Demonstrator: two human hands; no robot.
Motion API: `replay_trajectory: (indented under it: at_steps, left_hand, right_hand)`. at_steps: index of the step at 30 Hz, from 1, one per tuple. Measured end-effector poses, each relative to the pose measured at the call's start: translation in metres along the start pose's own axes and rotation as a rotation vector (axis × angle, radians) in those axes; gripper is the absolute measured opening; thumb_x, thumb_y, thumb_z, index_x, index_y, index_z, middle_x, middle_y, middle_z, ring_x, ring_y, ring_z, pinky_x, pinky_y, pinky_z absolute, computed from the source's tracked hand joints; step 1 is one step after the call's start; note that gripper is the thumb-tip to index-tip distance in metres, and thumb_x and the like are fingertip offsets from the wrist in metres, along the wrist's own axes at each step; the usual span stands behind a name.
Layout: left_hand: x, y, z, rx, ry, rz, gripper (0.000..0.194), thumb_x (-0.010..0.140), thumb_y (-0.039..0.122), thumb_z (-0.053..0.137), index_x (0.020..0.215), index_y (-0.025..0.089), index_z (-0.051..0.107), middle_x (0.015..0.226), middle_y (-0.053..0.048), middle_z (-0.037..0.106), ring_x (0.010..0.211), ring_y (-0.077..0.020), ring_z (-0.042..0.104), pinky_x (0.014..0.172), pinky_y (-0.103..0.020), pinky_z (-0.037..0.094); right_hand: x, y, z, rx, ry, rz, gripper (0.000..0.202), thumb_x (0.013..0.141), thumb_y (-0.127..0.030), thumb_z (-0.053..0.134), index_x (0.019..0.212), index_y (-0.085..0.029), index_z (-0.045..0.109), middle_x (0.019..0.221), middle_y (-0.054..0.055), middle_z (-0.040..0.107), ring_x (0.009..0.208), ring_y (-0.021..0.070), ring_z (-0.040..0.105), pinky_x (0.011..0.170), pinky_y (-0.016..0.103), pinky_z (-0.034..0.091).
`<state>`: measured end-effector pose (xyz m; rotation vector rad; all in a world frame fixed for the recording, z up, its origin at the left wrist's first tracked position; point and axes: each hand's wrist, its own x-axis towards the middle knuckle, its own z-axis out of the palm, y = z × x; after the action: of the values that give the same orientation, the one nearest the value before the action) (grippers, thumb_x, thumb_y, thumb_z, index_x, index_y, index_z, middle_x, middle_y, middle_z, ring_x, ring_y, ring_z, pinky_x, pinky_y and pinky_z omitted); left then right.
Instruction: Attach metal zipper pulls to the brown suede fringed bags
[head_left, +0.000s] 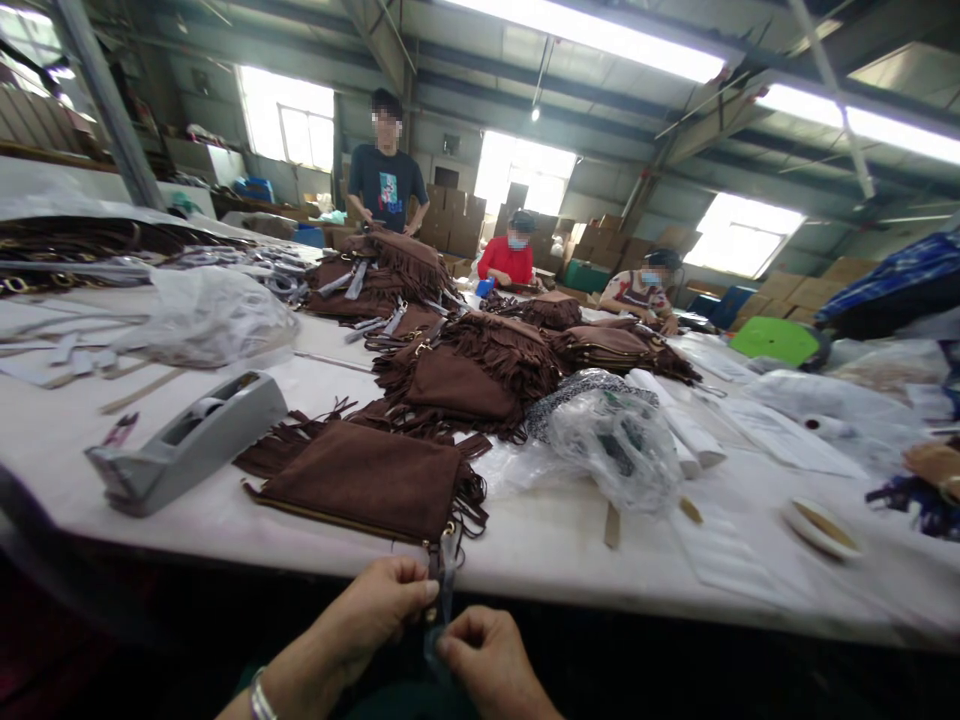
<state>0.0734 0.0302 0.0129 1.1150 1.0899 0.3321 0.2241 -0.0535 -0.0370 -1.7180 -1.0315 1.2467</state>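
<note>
A brown fringed bag [367, 480] lies flat at the table's front edge, its zipper side toward me. From its right front corner a strap with clear plastic wrap [448, 570] hangs over the edge. My left hand [386, 600] pinches the strap near its metal hardware, thumb and fingers pressed together. Just to the right and a little lower, my right hand [484, 655] is closed on the lower end of the plastic wrap. Behind the bag, more brown fringed bags [465, 385] are piled up.
A grey tape dispenser [191, 440] stands at the left. Crumpled clear plastic [619, 445] lies right of the bags, and a tape roll [823, 528] farther right. Three people are across the table; another person's hand [934, 465] shows at the right edge.
</note>
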Motion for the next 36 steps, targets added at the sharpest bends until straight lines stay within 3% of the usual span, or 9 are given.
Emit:
replay_trajectory:
  at_steps: [8, 18, 24, 36]
  left_hand:
    - [0.0027, -0.0033, 0.0011, 0.054, 0.004, -0.010, 0.035, 0.057, 0.048, 0.063, 0.069, 0.017, 0.051, 0.054, 0.004, 0.046, 0.047, -0.0081, 0.032, 0.047, -0.025, 0.019]
    - [0.0036, -0.0036, -0.0011, 0.037, -0.013, 0.004, 0.035, 0.058, 0.048, 0.066, 0.069, 0.017, 0.053, 0.055, 0.003, 0.048, 0.047, -0.0082, 0.033, 0.046, -0.024, 0.019]
    - [0.0038, -0.0049, -0.0019, 0.037, -0.016, -0.014, 0.034, 0.058, 0.047, 0.064, 0.070, 0.017, 0.053, 0.055, 0.004, 0.047, 0.045, -0.0074, 0.032, 0.045, -0.024, 0.017]
    - [0.0063, -0.0066, -0.0019, 0.031, -0.006, -0.006, 0.035, 0.057, 0.047, 0.065, 0.070, 0.016, 0.052, 0.054, 0.004, 0.048, 0.045, -0.0071, 0.032, 0.044, -0.023, 0.018]
  right_hand:
    - [0.0009, -0.0045, 0.0012, 0.065, -0.026, 0.014, 0.009, 0.066, -0.017, 0.063, 0.061, -0.010, 0.068, 0.053, -0.001, 0.056, 0.052, 0.0108, 0.046, 0.053, 0.024, 0.037]
    - [-0.0041, -0.0065, -0.0029, 0.031, -0.064, -0.009, 0.016, 0.067, -0.028, 0.071, 0.064, -0.012, 0.071, 0.059, 0.001, 0.063, 0.060, 0.0140, 0.054, 0.058, 0.024, 0.042]
    - [-0.0055, -0.0049, -0.0025, 0.034, -0.057, -0.031, 0.010, 0.064, -0.017, 0.064, 0.063, -0.011, 0.071, 0.059, 0.002, 0.063, 0.059, 0.0140, 0.054, 0.059, 0.024, 0.041]
    - [-0.0059, -0.0068, -0.0024, 0.053, -0.060, -0.054, 0.011, 0.063, -0.018, 0.062, 0.063, -0.011, 0.070, 0.059, 0.003, 0.064, 0.060, 0.0142, 0.054, 0.059, 0.024, 0.041]
